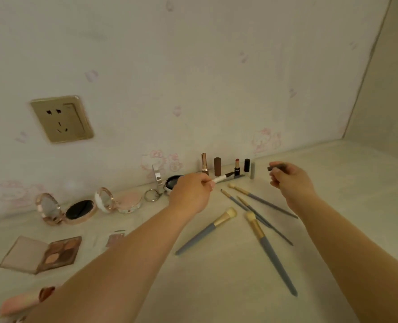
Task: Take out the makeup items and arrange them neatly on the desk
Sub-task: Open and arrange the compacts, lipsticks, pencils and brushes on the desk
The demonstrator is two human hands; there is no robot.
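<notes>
The left hand [191, 194] pinches a white-handled pencil [223, 177]; the right hand [289, 178] clamps its dark cap [275, 168] (apparently). Arranging is underway: recapping, then laying it near the far lipsticks [237, 167], seems next.

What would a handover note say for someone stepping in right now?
Left hand: shut on a white-handled pencil.
Right hand: shut on a small dark cap.
Done: lipsticks stand along the wall; open compacts and eyeshadow palette lie left.
Left: five grey brushes lie scattered and crossing mid-desk; line them up, likely recap the pencil.
</notes>
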